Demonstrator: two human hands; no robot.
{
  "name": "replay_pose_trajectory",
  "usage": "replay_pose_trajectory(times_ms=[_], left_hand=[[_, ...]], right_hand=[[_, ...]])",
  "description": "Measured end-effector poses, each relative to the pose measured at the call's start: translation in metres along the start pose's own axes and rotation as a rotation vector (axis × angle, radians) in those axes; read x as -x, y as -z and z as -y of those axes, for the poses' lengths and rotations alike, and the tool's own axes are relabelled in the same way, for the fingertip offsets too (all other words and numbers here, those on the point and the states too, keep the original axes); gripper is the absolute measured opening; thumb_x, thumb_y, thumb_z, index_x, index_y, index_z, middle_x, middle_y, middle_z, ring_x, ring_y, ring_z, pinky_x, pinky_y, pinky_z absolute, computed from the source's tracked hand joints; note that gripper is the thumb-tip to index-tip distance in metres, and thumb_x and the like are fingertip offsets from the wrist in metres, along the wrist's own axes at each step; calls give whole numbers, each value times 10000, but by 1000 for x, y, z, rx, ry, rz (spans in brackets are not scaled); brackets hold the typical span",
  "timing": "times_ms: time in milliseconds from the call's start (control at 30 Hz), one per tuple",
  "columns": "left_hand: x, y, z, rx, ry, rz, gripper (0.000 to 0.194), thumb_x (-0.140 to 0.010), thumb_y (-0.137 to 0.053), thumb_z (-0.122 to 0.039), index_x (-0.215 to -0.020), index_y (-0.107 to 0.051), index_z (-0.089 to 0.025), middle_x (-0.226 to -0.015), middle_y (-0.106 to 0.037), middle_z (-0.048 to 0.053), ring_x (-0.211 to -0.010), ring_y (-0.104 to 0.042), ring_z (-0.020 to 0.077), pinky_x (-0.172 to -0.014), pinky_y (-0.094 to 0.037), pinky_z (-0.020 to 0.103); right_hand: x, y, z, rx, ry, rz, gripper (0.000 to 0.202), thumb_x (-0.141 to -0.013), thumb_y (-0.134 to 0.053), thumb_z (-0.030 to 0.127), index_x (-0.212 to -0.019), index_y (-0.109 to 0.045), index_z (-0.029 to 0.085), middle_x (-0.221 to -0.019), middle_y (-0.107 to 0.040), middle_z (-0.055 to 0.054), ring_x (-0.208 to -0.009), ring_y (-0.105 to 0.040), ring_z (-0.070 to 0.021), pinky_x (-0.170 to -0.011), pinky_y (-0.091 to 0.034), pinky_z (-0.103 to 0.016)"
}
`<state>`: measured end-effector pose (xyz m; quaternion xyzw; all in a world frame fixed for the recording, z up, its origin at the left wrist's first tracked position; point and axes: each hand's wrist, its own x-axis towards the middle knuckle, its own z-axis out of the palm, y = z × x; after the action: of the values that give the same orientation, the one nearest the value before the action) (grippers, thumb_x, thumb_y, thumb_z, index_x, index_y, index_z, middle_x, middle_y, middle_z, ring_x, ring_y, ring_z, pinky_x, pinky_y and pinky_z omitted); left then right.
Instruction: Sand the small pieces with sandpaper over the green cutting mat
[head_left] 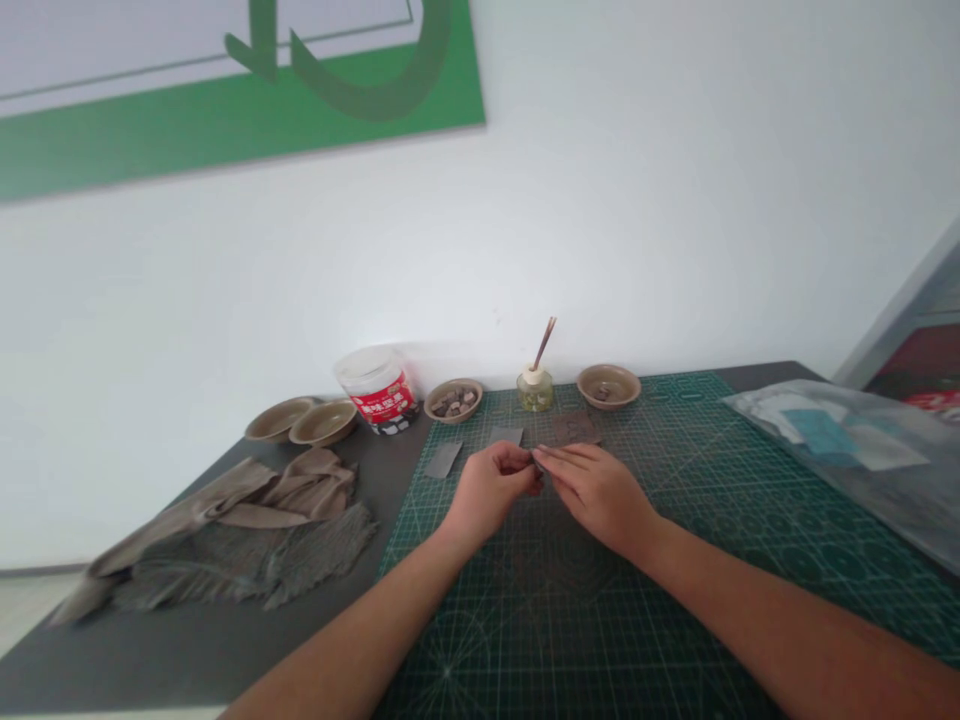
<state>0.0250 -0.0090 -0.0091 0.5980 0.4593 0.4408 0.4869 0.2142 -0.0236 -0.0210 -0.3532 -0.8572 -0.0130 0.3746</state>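
Above the green cutting mat [448, 610], my left hand [491, 487] and my right hand [598, 492] meet at their fingertips. Both are closed in a pinch around something small and dark, mostly hidden by the fingers. Just beyond them lie two flat grey rectangular pieces [444, 460], like sandpaper. A brown square piece with marks on it [576, 428] rests on the mat behind my right hand. Farther back, one bowl [454, 417] holds several small brown blocks. Another bowl [609, 372] to the right has a little brown bit inside.
A glass bottle with sticks [535, 392] stands between the bowls by the wall. Leftward are a red-labelled plastic tub [384, 400], two shallow dishes [324, 424] and crumpled cloths [247, 540]. A clear plastic bag [892, 480] covers the mat's right side.
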Motion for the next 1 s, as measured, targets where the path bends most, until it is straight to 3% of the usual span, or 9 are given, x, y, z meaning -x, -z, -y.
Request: replay_pose_trajectory(times_ms=[167, 333, 600, 733, 833, 933, 1000], left_hand=[[-4, -4, 6, -31, -15, -2, 60, -734, -729, -172, -761, -675, -163, -688, -725, 24, -623, -674, 165, -612, -528, 262], [-2, -3, 16, -29, -21, 9, 64, -739, -730, -174, -775, -677, -170, -715, -729, 25, -654, -684, 174, -639, -543, 277], [3, -4, 5, 54, -45, -44, 79, -741, -748, -177, -745, -671, -162, -686, -724, 17, -640, -676, 156, -643, -535, 261], [5, -7, 0, 152, -35, -71, 160, -745, -774, -232, -758, -629, -163, -665, -707, 3, -640, -685, 159, -665, -543, 276], [3, -8, -1, 196, -36, -47, 202, -744, -779, -247, -763, -594, -171, -643, -678, -19, -628, -677, 155, -649, -535, 276], [1, -7, 0, 110, -66, -39, 186, -725, -768, -194, -707, -585, -165, -619, -641, -35, -578, -617, 119, -577, -475, 229], [0, -6, 2, 55, -97, -63, 166, -705, -753, -146, -672, -591, -159, -612, -628, -39, -564, -580, 102, -556, -443, 212]], right_hand=[[3, -4, -3, 90, 38, 30, 423, -951, -478, 80, -1342, -623, 148, -1328, -667, -110, -1194, -654, -233, -1051, -522, -415], [5, -7, -3, 87, 40, 34, 428, -962, -477, 105, -1366, -605, 168, -1350, -650, -113, -1220, -643, -227, -1060, -520, -406], [2, -4, 4, 75, 38, 16, 434, -972, -454, 101, -1381, -590, 153, -1378, -625, -118, -1251, -622, -224, -1080, -505, -403], [3, -1, -3, 50, -94, 19, 425, -944, -479, 83, -1334, -630, 163, -1299, -683, -111, -1165, -679, -229, -1018, -553, -399], [1, 1, -2, 28, -188, -60, 422, -945, -481, 91, -1336, -624, 161, -1284, -694, -102, -1125, -699, -217, -984, -576, -368], [-2, 0, 8, -5, -77, -121, 446, -968, -452, 92, -1391, -573, 163, -1366, -640, -94, -1243, -628, -188, -1075, -515, -350], [-3, -3, 13, 13, 19, -86, 437, -977, -434, 87, -1386, -578, 138, -1383, -623, -111, -1305, -577, -195, -1121, -475, -367]])
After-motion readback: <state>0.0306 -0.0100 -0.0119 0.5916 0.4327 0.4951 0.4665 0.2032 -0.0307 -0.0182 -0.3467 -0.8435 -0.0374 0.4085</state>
